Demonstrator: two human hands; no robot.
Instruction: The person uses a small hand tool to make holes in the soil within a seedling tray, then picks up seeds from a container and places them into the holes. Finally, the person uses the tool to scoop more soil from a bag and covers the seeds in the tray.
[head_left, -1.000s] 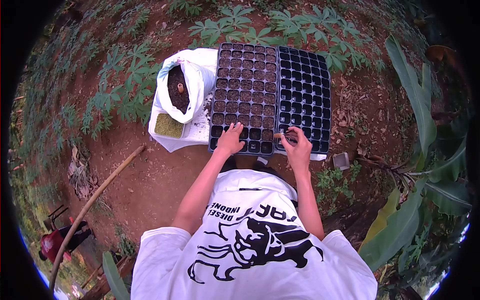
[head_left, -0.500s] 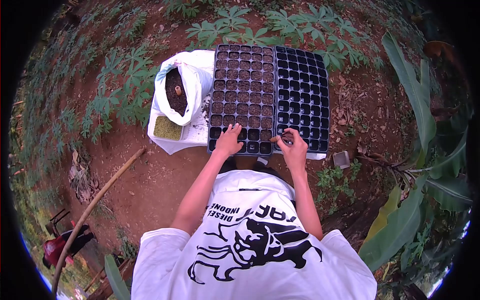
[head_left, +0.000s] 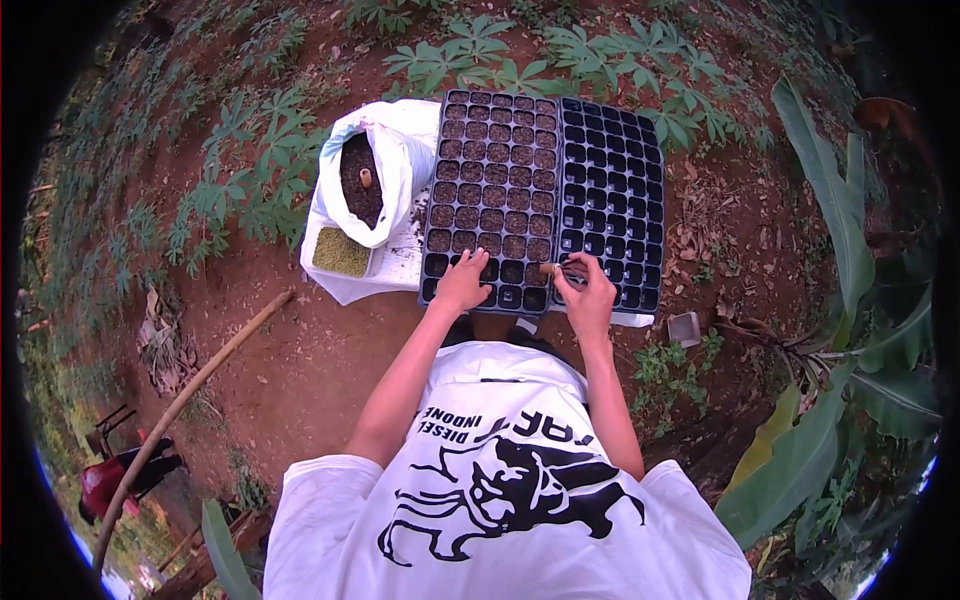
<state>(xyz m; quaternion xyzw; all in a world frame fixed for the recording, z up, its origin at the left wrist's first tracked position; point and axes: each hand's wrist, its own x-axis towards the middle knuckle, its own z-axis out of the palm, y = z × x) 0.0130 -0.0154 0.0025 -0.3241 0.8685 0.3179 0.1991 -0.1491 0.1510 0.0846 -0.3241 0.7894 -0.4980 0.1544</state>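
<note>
A black seedling tray [head_left: 493, 172] has soil in most of its cells. Beside it on the right stands a second black tray [head_left: 612, 190] whose cells look dark, without soil. My left hand [head_left: 463, 281] rests with spread fingers on the lower left cells of the soil-filled tray. My right hand [head_left: 588, 292] is closed in a pinch on a small brown stick [head_left: 548, 268], held over the lower right of that tray, near the seam between the two.
An open white sack of dark soil [head_left: 362, 185] with a small tan object inside stands left of the trays. A container of greenish grains [head_left: 340, 252] sits below it. A curved wooden pole [head_left: 200, 390], leafy plants and a distant person [head_left: 103, 487] are farther out.
The whole view has shifted slightly, with the trays a little farther right. The brown stick in my right hand now points more level to the left. My left hand stays on the tray.
</note>
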